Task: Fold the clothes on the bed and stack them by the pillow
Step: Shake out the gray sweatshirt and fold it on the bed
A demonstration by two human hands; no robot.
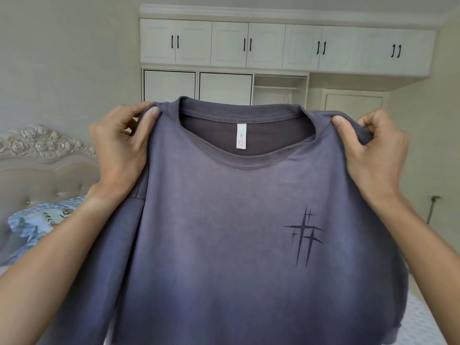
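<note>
Both arms reach up and forward. The left hand (119, 143) pinches the shirt's (224, 232) left shoulder, thumb in front and fingers curled behind; the right hand (373, 148) pinches the right shoulder likewise. The shirt hangs spread between the 2 grips, front toward the camera, collar on top. A pillow (37, 225) lies low left against the headboard (42, 158). A wardrobe (249, 46) stands behind.
</note>
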